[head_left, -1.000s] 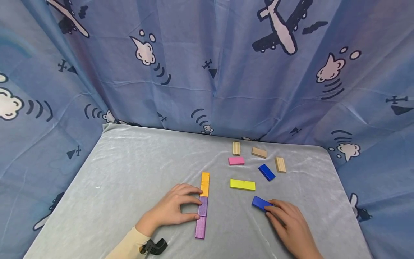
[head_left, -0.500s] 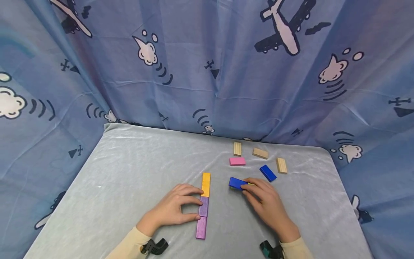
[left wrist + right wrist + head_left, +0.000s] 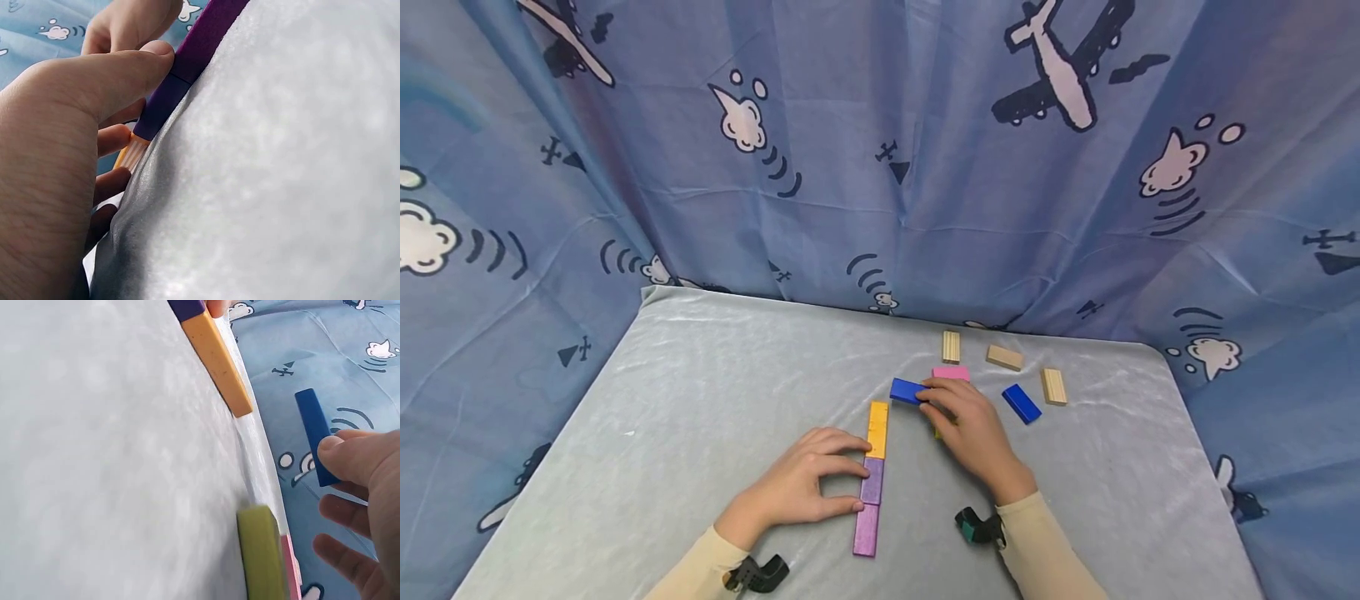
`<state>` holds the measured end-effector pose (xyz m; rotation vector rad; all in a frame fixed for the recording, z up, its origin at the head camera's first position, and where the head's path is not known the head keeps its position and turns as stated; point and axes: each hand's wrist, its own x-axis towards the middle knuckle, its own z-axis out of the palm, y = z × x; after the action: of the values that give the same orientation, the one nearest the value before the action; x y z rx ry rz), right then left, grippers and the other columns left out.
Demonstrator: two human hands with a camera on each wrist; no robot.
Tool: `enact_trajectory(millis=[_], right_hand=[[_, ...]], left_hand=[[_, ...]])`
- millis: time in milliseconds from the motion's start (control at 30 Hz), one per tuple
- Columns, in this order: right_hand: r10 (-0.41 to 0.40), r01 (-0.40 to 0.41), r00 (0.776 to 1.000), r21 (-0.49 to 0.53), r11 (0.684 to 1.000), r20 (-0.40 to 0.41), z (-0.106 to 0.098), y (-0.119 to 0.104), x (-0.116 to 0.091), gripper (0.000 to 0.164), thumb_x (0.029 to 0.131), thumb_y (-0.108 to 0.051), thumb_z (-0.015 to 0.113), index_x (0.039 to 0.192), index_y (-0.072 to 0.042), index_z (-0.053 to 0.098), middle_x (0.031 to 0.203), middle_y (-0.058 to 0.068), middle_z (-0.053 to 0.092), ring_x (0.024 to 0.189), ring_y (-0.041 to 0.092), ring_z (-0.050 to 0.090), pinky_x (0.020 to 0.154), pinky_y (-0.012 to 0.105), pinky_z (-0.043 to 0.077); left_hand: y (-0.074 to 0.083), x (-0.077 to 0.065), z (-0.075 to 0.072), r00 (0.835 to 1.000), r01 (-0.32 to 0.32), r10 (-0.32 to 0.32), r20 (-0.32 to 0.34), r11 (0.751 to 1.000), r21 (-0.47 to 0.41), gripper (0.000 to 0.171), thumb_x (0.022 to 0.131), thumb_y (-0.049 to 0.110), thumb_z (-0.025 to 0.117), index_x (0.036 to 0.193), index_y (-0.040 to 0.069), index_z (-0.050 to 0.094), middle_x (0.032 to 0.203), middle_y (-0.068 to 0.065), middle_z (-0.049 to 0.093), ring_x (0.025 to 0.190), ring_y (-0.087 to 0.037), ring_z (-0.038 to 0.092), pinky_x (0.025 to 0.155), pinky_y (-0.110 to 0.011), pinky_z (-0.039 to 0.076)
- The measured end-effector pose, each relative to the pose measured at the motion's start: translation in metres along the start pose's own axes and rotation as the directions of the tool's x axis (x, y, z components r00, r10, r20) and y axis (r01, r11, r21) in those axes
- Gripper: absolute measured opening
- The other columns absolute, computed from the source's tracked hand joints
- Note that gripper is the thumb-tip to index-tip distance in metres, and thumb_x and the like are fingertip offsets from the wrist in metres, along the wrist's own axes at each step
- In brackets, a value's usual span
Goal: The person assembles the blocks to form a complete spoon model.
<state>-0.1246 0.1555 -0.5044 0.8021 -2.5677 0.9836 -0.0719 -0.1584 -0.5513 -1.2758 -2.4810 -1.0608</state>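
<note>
My right hand [image 3: 970, 429] pinches one end of a blue wooden block [image 3: 906, 391] between thumb and fingers. In the right wrist view the block [image 3: 310, 419] is held up off the cloth. It is just beyond the far end of a row on the table. The row, from far to near, is an orange block [image 3: 877, 427], a violet block [image 3: 872, 483] and a lighter purple block [image 3: 865, 532], end to end. Along its left side, my left hand [image 3: 797, 479] rests its spread fingertips and thumb against the blocks.
A yellow-green block [image 3: 257, 553] is mostly hidden under the right hand in the head view. Beyond lie a pink block [image 3: 950, 372], another blue block [image 3: 1021, 404] and plain wooden blocks [image 3: 1004, 357]. A patterned blue curtain [image 3: 820, 167] hangs behind the grey cloth-covered table [image 3: 722, 358].
The right hand has carried the blue block leftward and away from me, passing over the yellow-green block to near the orange block's far end. The left hand has stayed in place.
</note>
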Motion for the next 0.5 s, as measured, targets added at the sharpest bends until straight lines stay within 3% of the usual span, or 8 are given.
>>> enact_trajectory(millis=[267,500], right_hand=[[0.103,-0.103,0.99,0.0,0.995,0.092,0.024,-0.004,0.024,0.018,0.103,-0.016,0.079,0.121,-0.017,0.082,0.133,0.004,0.074,0.125,0.024,0.067,0.107,0.05,0.055],[0.153,-0.151,0.979,-0.023,0.988,0.138,0.042,-0.008,0.03,0.018,0.104,-0.016,0.078,0.121,-0.017,0.082,0.134,0.002,0.074,0.128,0.023,0.067,0.111,0.047,0.054]], left_hand=[[-0.001,-0.001,0.0,1.0,0.019,-0.019,0.008,1.0,-0.015,0.033,0.092,0.049,0.088,0.117,0.028,0.083,0.146,0.008,0.066,0.137,-0.015,0.058,0.115,-0.046,0.047],[0.002,-0.001,-0.002,0.999,0.044,-0.043,0.022,0.999,-0.025,0.033,0.092,0.049,0.088,0.118,0.029,0.083,0.146,0.008,0.066,0.138,-0.014,0.057,0.116,-0.045,0.046]])
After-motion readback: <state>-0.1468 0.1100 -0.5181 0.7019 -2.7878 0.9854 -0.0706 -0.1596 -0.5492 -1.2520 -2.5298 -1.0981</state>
